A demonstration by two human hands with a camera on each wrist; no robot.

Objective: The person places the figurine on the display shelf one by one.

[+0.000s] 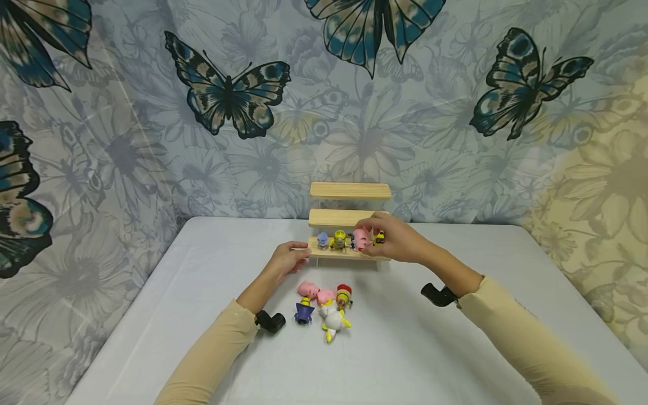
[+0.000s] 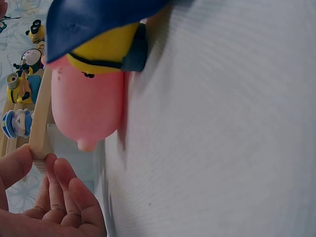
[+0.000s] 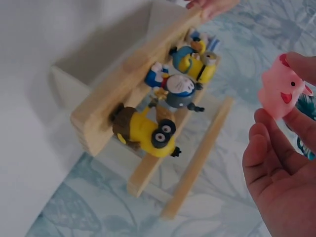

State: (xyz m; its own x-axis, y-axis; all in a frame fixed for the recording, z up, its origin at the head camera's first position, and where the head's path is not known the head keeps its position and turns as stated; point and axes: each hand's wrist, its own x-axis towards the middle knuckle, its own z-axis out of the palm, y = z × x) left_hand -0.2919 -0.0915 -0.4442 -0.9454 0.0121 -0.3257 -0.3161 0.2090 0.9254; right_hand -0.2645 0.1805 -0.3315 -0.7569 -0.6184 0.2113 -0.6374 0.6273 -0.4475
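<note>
My right hand (image 1: 402,239) pinches a small pink pig figurine (image 3: 280,89) between thumb and fingers, held in front of the wooden tiered display stand (image 1: 349,217). My left hand (image 1: 286,260) grips the left end of the stand's lowest step (image 2: 41,113), thumb on one face and fingertips at the other. Several figurines stand on that step: a blue-and-white one (image 1: 322,241), a yellow minion (image 3: 195,66), a grey-and-blue character (image 3: 178,91) and a goggled minion in brown (image 3: 148,131) at the right end.
On the white table (image 1: 202,349), in front of the stand, lie a pink pig (image 1: 306,289), another pink figure (image 1: 326,296), a purple-caped minion (image 1: 304,311), a red-hatted figurine (image 1: 343,295) and a white-and-yellow one (image 1: 334,319). Butterfly-patterned cloth (image 1: 364,140) hangs behind.
</note>
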